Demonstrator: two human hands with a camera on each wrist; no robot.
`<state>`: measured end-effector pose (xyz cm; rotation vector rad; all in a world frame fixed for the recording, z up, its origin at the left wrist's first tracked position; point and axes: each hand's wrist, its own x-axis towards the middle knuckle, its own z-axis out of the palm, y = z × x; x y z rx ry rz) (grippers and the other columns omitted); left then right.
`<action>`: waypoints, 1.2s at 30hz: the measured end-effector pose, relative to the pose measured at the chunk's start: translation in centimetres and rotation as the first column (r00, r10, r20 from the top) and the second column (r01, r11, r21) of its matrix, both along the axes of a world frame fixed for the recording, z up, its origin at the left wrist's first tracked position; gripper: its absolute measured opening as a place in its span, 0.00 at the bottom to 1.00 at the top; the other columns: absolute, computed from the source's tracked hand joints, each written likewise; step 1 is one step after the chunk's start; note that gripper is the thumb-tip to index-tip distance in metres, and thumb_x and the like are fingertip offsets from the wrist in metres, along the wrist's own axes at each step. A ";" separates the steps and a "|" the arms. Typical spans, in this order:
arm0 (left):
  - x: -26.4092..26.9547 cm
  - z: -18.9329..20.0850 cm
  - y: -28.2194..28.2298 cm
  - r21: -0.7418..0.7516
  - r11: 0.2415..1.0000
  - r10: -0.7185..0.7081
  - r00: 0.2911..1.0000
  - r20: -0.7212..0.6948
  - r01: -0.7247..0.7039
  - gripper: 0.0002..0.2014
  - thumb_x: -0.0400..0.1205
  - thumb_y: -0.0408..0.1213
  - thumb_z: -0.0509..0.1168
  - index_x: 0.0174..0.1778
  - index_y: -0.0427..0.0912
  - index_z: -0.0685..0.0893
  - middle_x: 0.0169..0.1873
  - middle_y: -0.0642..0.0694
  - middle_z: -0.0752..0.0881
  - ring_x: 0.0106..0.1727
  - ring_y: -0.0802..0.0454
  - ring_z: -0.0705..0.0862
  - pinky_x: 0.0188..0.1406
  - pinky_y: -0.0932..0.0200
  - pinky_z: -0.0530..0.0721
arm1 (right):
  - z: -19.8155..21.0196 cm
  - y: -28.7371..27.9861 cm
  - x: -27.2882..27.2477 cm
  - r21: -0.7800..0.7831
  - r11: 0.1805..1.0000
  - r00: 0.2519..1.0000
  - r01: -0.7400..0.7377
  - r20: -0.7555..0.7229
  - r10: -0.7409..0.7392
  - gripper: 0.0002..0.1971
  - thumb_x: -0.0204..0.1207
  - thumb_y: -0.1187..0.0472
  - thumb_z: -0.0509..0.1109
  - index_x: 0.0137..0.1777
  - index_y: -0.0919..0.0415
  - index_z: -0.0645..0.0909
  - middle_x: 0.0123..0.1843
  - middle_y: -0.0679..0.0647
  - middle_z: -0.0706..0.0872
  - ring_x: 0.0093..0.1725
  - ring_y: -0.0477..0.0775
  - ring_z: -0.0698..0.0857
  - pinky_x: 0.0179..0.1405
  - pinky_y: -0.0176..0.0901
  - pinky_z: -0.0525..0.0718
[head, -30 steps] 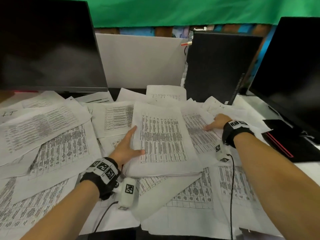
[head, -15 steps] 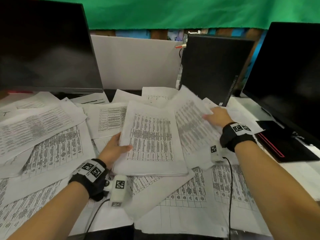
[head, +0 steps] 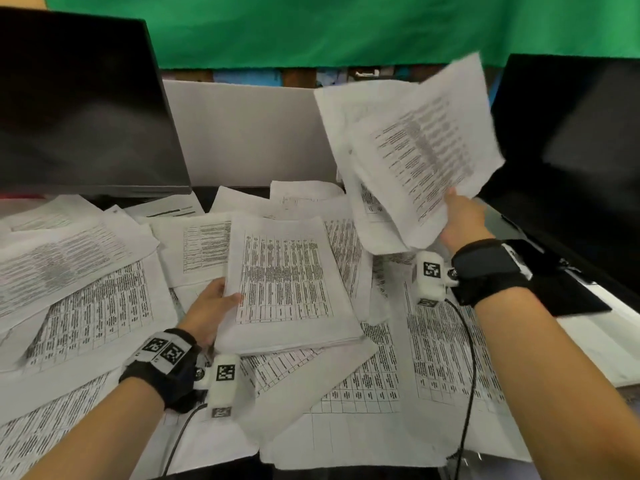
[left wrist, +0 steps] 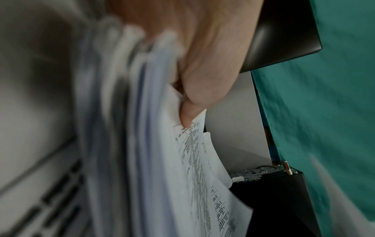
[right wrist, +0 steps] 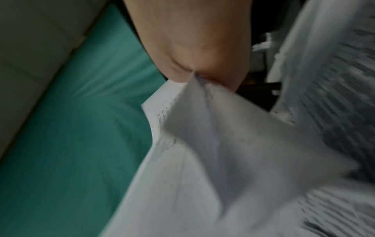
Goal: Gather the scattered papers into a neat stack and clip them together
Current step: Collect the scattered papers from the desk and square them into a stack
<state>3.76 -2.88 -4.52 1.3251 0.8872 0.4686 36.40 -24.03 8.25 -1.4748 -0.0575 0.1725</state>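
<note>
- The left hand [head: 207, 308] grips the thick stack of white printed papers [head: 289, 285] at its left edge, thumb on top, above the paper-covered tabletop [head: 588, 341].
- The right hand [head: 462, 220] pinches several loose white printed sheets [head: 415, 147], raised in air.

Up close, the right hand [right wrist: 194, 52] pinches a few printed sheets [right wrist: 202, 152] by one corner, and they fan downward, blurred. More printed paper [right wrist: 328, 80] hangs blurred at the right. Behind them are a green cloth [right wrist: 81, 128] and a pale panel [right wrist: 34, 44].
</note>
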 end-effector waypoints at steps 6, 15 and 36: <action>0.0 -0.2 0.4 0.010 1.000 0.027 0.999 -0.048 -0.026 0.10 0.86 0.32 0.58 0.60 0.47 0.79 0.61 0.40 0.85 0.60 0.39 0.84 0.66 0.36 0.78 | -3.7 1.2 -4.8 0.129 0.960 0.956 -0.247 -0.126 0.263 0.13 0.84 0.74 0.60 0.65 0.65 0.78 0.56 0.57 0.86 0.48 0.55 0.86 0.34 0.40 0.90; -0.2 1.0 -1.2 0.119 0.991 0.080 0.993 -0.086 -0.070 0.26 0.88 0.52 0.50 0.80 0.45 0.64 0.79 0.48 0.66 0.80 0.48 0.64 0.77 0.51 0.59 | -10.2 6.6 -10.2 0.024 0.973 0.914 -0.230 -0.338 0.224 0.20 0.81 0.74 0.56 0.71 0.67 0.76 0.63 0.61 0.85 0.52 0.60 0.87 0.53 0.52 0.89; -0.5 0.6 -0.5 0.014 1.000 -0.004 0.999 0.054 0.003 0.29 0.79 0.17 0.57 0.75 0.43 0.69 0.64 0.40 0.82 0.63 0.38 0.82 0.65 0.37 0.79 | -3.8 3.9 -7.2 -0.248 0.880 0.890 -0.406 0.110 0.442 0.15 0.85 0.63 0.65 0.70 0.65 0.79 0.64 0.59 0.88 0.62 0.61 0.87 0.64 0.56 0.84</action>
